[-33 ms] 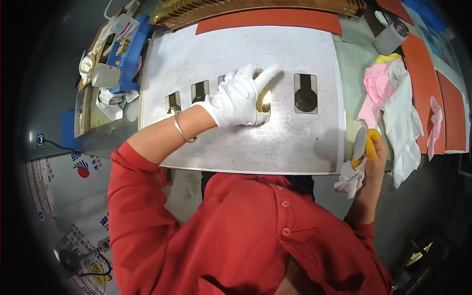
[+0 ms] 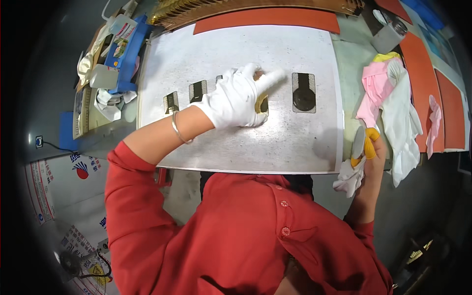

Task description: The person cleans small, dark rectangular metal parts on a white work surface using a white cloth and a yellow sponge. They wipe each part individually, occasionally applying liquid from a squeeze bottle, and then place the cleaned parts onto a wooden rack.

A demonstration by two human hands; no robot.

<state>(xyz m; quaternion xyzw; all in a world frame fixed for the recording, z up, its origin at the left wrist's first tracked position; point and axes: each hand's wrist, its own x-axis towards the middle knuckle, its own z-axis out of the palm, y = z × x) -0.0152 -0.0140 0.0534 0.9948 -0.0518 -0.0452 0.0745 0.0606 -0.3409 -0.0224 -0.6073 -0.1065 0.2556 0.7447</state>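
Observation:
My left hand (image 2: 233,98), in a white glove, is over the white board (image 2: 221,147). Its thumb and fingers curve around the edge of a shiny gold-coloured piece (image 2: 260,103), mostly hidden beneath the glove. To its right, a dark round-ended shape on a mesh-patterned rectangle (image 2: 304,96) shows on the board. Yellow finger covers are on my right hand (image 2: 372,147), off the board's near right corner. That hand grips a flat, pale grey oval disc (image 2: 359,142), and a crumpled whitish cloth (image 2: 349,178) hangs beneath it.
Smaller dark patterned rectangles (image 2: 198,91) lie left of my glove. A blue bin (image 2: 129,61) with bottles stands at the left. Pink cloth (image 2: 376,81), white cloth (image 2: 400,123) and a grey bottle (image 2: 390,37) are at the right. An orange strip (image 2: 265,19) borders the far edge.
The whole view has shifted very slightly. The bright glint on the gold-coloured piece has faded. Both hands keep nearly the same pose.

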